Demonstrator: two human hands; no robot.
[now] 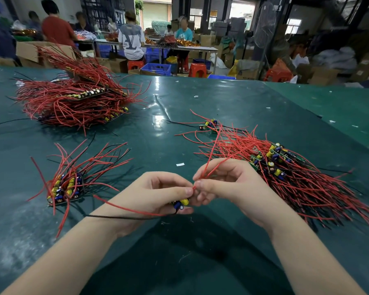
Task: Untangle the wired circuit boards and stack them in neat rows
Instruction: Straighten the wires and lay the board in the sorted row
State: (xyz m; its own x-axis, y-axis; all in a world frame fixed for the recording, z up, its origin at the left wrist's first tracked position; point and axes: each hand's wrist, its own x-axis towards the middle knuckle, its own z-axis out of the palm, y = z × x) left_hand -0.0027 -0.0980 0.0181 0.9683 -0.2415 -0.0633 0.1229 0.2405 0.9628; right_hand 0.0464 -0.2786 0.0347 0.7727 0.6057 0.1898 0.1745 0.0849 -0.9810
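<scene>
Over the glossy green bench (pixel 200 107), the left hand (pixel 158 192) curls its fingers round a small circuit board (pixel 181 204) with yellow and blue cylindrical capacitors, its thin red and black leads trailing leftward. The right hand (pixel 228 179) pinches a red wire (pixel 213 167) that runs up-right toward the tangled pile (pixel 285 167). A neat stacked row (pixel 64 188) lies left, wires fanning up-right.

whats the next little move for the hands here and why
Probably draw the right hand up and away to slide the pinched red wire free. That wire still runs back toward the tangled pile on the right, while the left hand grips one circuit board. Once free, the board could go to the small neat stack on the left.
</scene>
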